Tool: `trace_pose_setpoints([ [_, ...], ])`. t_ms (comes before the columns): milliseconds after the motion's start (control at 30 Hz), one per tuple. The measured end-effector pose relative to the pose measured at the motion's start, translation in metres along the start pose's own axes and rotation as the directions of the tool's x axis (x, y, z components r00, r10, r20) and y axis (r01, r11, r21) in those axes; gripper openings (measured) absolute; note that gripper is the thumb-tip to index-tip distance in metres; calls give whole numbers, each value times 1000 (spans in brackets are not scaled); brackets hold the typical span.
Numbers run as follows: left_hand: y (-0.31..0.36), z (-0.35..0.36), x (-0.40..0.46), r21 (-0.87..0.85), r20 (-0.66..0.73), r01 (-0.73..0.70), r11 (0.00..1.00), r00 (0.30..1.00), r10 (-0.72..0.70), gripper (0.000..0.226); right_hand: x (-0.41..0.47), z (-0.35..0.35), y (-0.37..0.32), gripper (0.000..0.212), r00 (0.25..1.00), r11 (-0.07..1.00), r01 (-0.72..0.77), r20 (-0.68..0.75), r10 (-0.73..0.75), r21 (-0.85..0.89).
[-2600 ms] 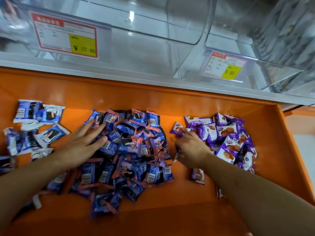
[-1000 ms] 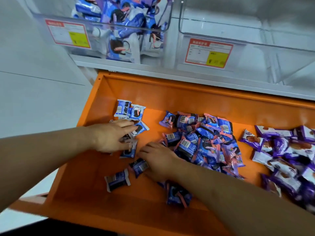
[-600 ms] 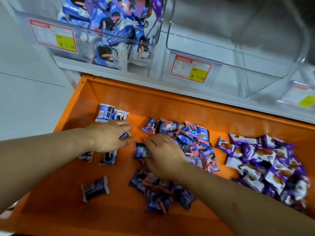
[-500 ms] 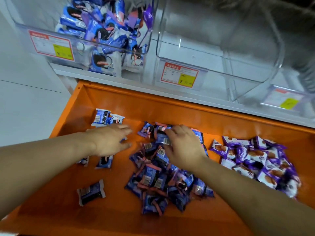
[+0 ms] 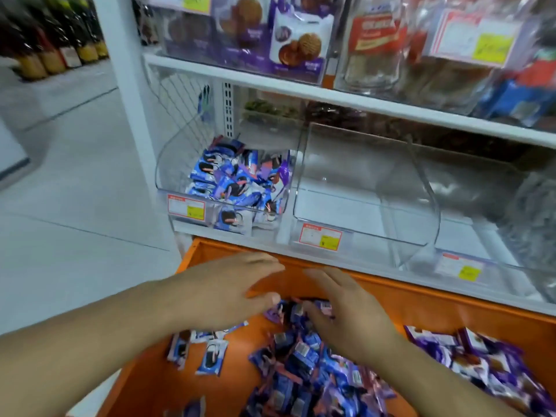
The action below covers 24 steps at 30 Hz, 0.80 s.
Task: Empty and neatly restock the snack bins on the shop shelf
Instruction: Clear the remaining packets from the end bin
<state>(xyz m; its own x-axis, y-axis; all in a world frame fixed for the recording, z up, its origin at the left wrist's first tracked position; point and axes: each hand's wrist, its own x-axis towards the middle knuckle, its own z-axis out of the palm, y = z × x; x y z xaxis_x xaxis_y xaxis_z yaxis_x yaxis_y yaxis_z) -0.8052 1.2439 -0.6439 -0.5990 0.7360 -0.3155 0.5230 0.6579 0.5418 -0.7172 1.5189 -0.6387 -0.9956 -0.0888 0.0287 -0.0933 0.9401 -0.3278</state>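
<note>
Both hands lifted off packets since half second ago. Left hand point(image 5: 228, 291) fingers straight, empty. Right hand point(image 5: 346, 311) fingers spread, touching blue packets point(image 5: 301, 356), frame bottom centre, in orange tray point(image 5: 451, 299). Left bin point(image 5: 234, 182) part-filled; middle bin point(image 5: 361, 188) empty. Restocking ongoing.

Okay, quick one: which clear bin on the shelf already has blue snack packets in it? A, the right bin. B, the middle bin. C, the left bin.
C: the left bin holds a heap of blue snack packets, while the middle bin beside it shows only clear plastic.
</note>
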Motion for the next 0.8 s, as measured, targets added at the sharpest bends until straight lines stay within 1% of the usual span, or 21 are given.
trace_pose_setpoints([
  [33, -1, -19, -8, -56, -87, 88, 995, 992, -93, 52, 5, -10, -17, 55, 999, 999, 37, -25, -36, 32],
  [67, -1, -42, -15, -90, -185, 53, 995, 980, -69, 47, 11, -19, -33, 53, 997, 995, 71, -49, -68, 66],
  [100, -3, -58, -18, -53, -250, 59, 997, 966, -70, 48, 20, -29, -49, 49, 992, 989, 102, -81, -94, 102],
  [133, -2, -78, -22, 21, -352, 45, 999, 936, -35, 52, 32, -38, -65, 46, 986, 983, 126, -125, -109, 136],
  [167, 8, -99, -29, 72, -413, 54, 996, 911, -20, 54, 46, -45, -79, 44, 978, 977, 144, -176, -116, 159],
  [200, 3, -116, -27, 89, -468, 65, 994, 883, -16, 55, 63, -51, -91, 43, 969, 974, 154, -218, -115, 168],
  [233, -9, -118, -30, 112, -512, 83, 990, 859, -14, 58, 83, -57, -103, 45, 963, 974, 155, -246, -112, 165],
  [267, -25, -124, -27, 122, -526, 121, 985, 850, -39, 63, 105, -61, -112, 48, 960, 977, 149, -259, -107, 149],
  [300, -33, -126, -31, 101, -503, 152, 983, 861, -81, 69, 130, -64, -118, 53, 962, 983, 137, -254, -102, 125],
  [367, -51, -123, -28, 127, -444, 196, 972, 888, -121, 77, 182, -63, -123, 66, 978, 991, 90, -196, -70, 96],
  [467, -70, -121, -22, 165, -442, 167, 972, 894, -79, 81, 251, -51, -115, 86, 1000, 996, -4, -26, 6, 86],
  [533, -75, -120, -19, 135, -447, 165, 977, 890, -88, 79, 283, -39, -107, 95, 996, 997, -49, 83, 45, 51],
  [600, -72, -122, -21, 119, -432, 158, 980, 897, -93, 79, 304, -28, -103, 96, 985, 998, -55, 163, 60, -40],
  [633, -70, -124, -22, 113, -428, 164, 980, 898, -101, 80, 310, -24, -104, 94, 982, 993, -30, 184, 51, -112],
  [700, -72, -125, -20, 97, -436, 156, 983, 895, -99, 81, 315, -18, -105, 88, 984, 971, 34, 179, 10, -237],
  [733, -75, -124, -17, 91, -443, 146, 985, 892, -91, 81, 315, -17, -106, 85, 988, 967, 45, 157, -5, -253],
  [800, -78, -122, -16, 64, -453, 136, 989, 887, -93, 81, 311, -20, -106, 78, 995, 977, 28, 103, -6, -213],
])
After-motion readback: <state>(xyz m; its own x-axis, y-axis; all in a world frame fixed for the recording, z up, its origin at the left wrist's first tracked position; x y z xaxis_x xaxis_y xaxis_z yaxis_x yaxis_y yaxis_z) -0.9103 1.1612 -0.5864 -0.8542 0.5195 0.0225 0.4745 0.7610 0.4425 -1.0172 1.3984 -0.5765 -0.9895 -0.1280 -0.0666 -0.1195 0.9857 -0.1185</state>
